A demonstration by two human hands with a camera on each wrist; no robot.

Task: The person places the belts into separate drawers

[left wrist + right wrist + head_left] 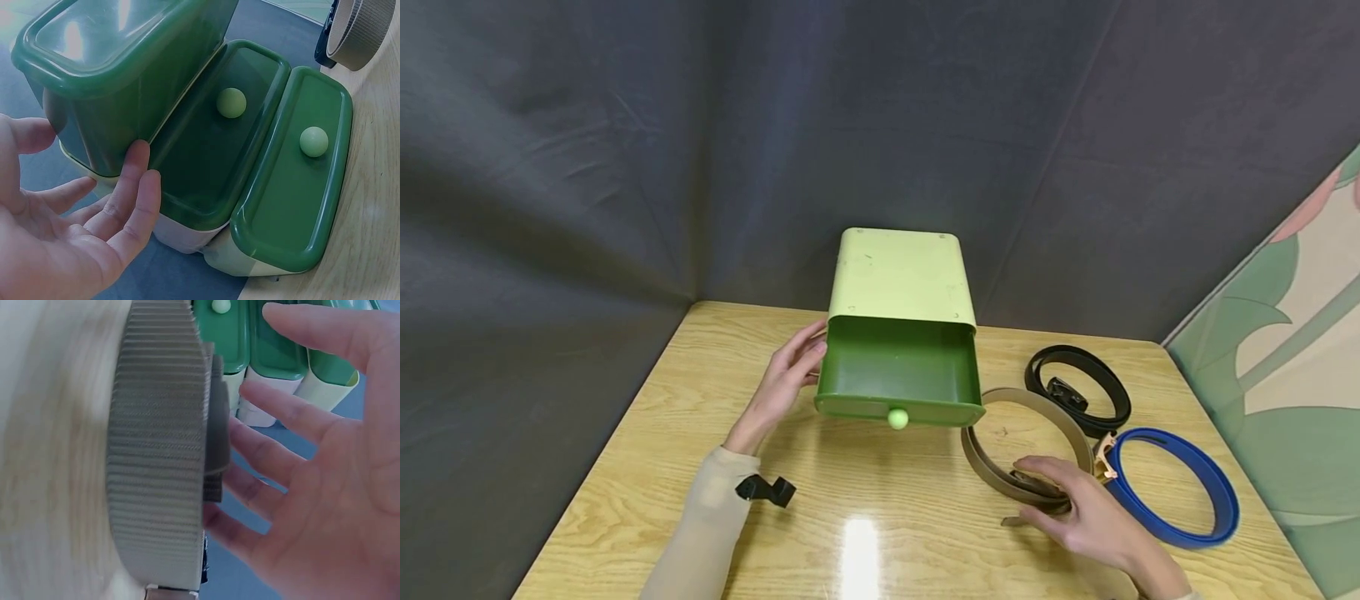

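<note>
A pale yellow-green drawer cabinet (901,275) stands at the back of the table, its top green drawer (859,408) pulled out and bare inside. Two lower drawers with round knobs are closed in the left wrist view. My left hand (781,379) is at the drawer's left side, fingertips against or very near it, thumb spread. A coiled khaki belt (156,456) stands on edge at the cabinet's front right. Over its near side reaches my right hand (1090,517), fingers extended and loosely bent beside the dark buckle (217,425); no firm hold shows.
Right of the khaki belt lie a coiled black belt (1116,396) and, nearer, a coiled blue belt (1221,492) with a gold-coloured buckle (1105,458). Dark grey cloth (887,125) hangs behind the wooden table (820,517). A patterned panel (1292,375) borders the right side.
</note>
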